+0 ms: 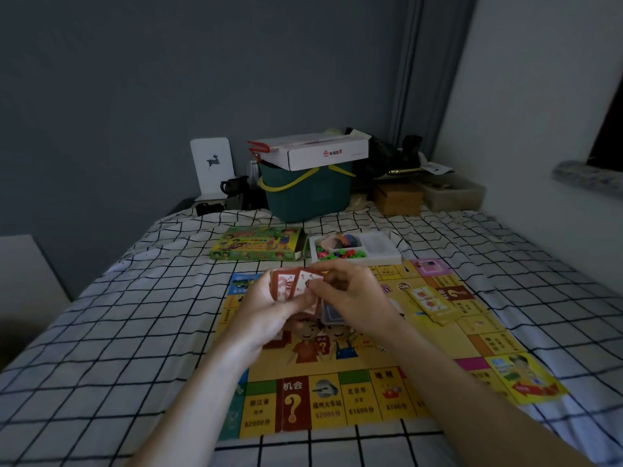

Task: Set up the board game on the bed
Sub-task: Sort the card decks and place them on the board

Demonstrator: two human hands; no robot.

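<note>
A yellow game board (360, 396) lies flat on the checked bed sheet (135, 325). Above its centre my left hand (269, 305) holds a stack of red-brown cards (285, 284). My right hand (350, 294) pinches one card (306, 281) at the top of that stack. A darker card pile (330, 313) shows just below my hands. Several yellow cards (433, 303) lie on the board's right side. Behind the board sit the green game box (258, 244) and a white tray (381, 249) of coloured pieces.
At the head of the bed stand a teal basket (306, 193) with a white carton (313, 151) on top, a brown box (397, 197), a white card with a deer (211, 166) and dark clutter. Walls close in on the left and right.
</note>
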